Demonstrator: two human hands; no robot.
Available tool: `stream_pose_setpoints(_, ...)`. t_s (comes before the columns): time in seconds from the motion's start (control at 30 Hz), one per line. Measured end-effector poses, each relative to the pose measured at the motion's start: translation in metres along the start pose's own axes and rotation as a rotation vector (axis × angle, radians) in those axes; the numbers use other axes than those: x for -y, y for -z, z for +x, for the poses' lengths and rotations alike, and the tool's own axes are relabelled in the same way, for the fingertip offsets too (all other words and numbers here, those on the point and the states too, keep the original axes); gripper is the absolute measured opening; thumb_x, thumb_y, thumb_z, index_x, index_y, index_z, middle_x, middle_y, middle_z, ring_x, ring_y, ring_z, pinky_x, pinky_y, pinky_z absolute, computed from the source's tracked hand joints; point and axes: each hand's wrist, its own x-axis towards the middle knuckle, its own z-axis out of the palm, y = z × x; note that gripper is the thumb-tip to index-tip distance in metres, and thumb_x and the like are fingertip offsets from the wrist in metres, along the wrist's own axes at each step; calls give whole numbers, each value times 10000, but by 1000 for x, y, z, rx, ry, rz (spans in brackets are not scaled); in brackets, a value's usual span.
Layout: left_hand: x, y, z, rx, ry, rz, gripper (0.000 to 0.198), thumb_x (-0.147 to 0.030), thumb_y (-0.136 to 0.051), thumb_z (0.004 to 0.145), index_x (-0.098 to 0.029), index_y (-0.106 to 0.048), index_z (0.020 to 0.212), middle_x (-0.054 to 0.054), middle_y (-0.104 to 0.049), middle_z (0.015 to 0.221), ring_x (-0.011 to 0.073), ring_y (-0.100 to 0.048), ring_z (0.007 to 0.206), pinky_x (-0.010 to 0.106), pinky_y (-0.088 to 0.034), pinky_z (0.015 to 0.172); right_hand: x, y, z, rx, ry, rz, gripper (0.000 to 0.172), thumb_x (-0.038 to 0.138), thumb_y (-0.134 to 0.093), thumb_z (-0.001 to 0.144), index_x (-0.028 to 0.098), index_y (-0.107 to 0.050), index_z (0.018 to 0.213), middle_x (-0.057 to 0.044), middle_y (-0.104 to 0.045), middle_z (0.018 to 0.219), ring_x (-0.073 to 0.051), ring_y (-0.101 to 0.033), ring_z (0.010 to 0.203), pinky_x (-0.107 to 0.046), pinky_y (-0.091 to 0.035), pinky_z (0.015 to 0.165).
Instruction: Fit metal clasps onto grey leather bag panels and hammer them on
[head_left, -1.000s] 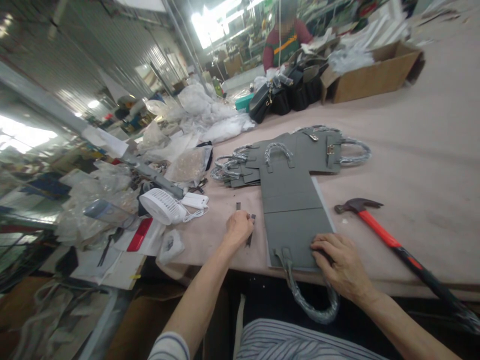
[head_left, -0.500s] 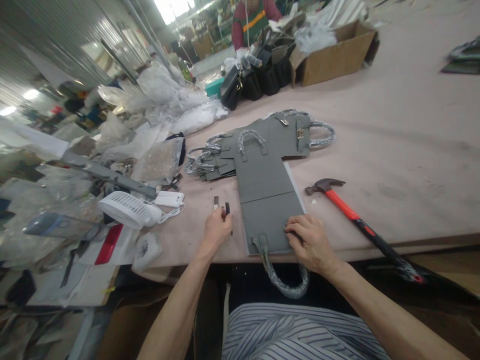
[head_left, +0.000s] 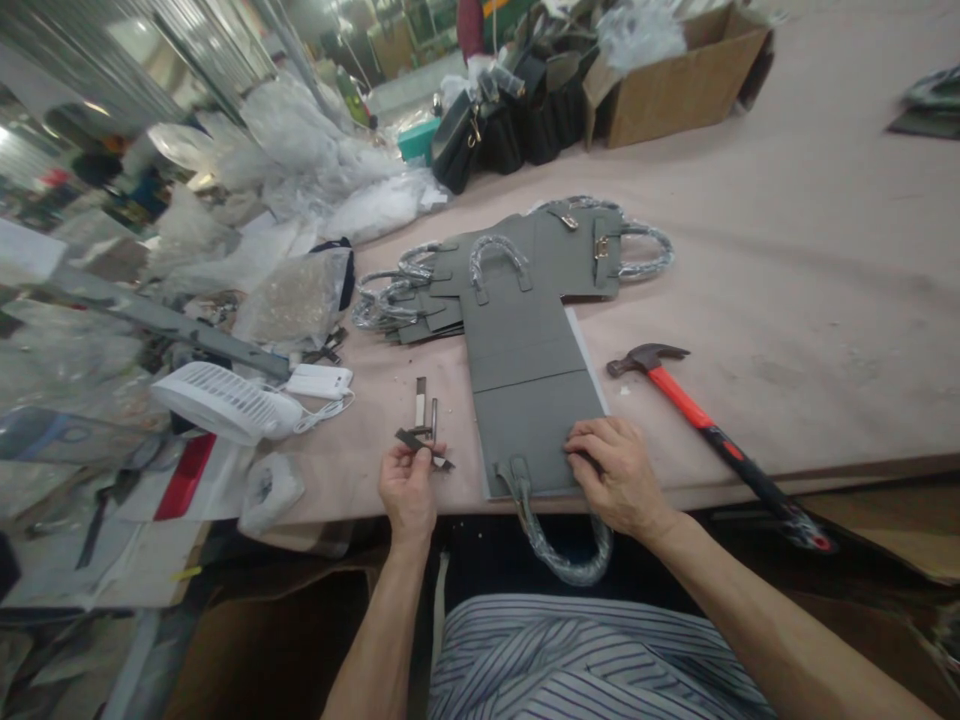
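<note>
My left hand (head_left: 409, 490) pinches a short dark grey strap piece (head_left: 414, 440) between thumb and fingers, just above the table. Past its fingertips lie a flat strip (head_left: 421, 402), dark at one end and pale lower down, and a thin dark metal-looking bar (head_left: 434, 415). My right hand (head_left: 616, 472) rests at the right edge of a grey bag panel (head_left: 532, 415), fingers curled and closed; whatever they hold is hidden. The panel lies flat, its near plastic-wrapped handle (head_left: 574, 572) hanging over the table edge. Another wrapped handle (head_left: 499, 255) lies toward its far end.
Right of the panel lies a claw hammer (head_left: 701, 425) with a red and black handle. More grey bag panels (head_left: 581, 250) are spread behind. A white fan (head_left: 225, 400) and plastic bags crowd the left. Black bags (head_left: 499, 135) and a cardboard box (head_left: 675, 95) stand at the back.
My left hand has drawn back toward me and turned, now with a strap piece raised in its fingers. The right hand stays on the panel. The view has tilted down slightly.
</note>
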Motion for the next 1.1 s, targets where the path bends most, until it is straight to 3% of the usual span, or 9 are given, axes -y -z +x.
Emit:
stream_pose_setpoints(0.17, -5, 14, -12, 85, -63, 82, 295, -271, -777, 787, -155, -602, 995, 66, -781, 883, 188, -774, 831, 305, -624, 781, -1, -1, -1, 6, -8, 0, 102, 147, -572, 901, 220, -641, 884, -53, -668, 961, -227, -560, 906, -420, -388, 827)
stream_pose_setpoints(0.33, -4, 27, -18, 142, -122, 268, 363, -355, -765, 803, -156, -647, 1083, 69, -790, 878, 195, -773, 787, 323, -635, 789, 0, -2, -1, 3, -16, -5, 100, 154, -574, 897, 220, -647, 878, -54, -672, 960, -228, -563, 900, -420, -395, 832)
stream_pose_setpoints(0.57, 4, 33, -12, 51, -133, 412, 282, -363, -757, 770, -139, -683, 925, 26, -723, 742, 148, -690, 578, 239, -583, 561, 2, -1, 1, 5, -26, 2, 107, 156, -570, 893, 222, -651, 869, -51, -676, 954, -223, -573, 894, -415, -398, 835)
stream_pose_setpoints(0.7, -1, 23, -14, 32, -62, 283, 344, -341, -751, 784, -149, -642, 1048, 27, -737, 812, 110, -650, 524, 198, -545, 491, 2, -1, 0, 11, -36, -1, 108, 152, -568, 900, 219, -648, 873, -55, -674, 964, -224, -568, 903, -423, -396, 848)
stream_pose_setpoints(0.8, -2, 22, -16, 92, -60, 266, 388, -357, -764, 792, -155, -636, 1098, 53, -756, 898, 114, -683, 573, 228, -605, 572, 2, -1, 0, 15, -46, -3, 113, 150, -569, 896, 218, -653, 866, -56, -674, 959, -226, -568, 900, -424, -397, 843)
stream_pose_setpoints(0.93, 0, 36, -12, 228, -42, 325, 347, -392, -773, 804, -151, -681, 1035, 63, -766, 912, 158, -741, 661, 284, -653, 682, 2, -1, 0, 16, -43, -2, 118, 144, -565, 896, 219, -653, 872, -53, -675, 959, -224, -569, 900, -420, -395, 841)
stream_pose_setpoints(1.1, -8, 42, -9, 235, -79, 398, 309, -397, -788, 798, -158, -729, 986, 55, -785, 899, 198, -764, 778, 326, -650, 808, 3, 0, 1, 16, -33, -2, 114, 141, -556, 907, 217, -636, 877, -56, -670, 962, -221, -564, 897, -419, -391, 842)
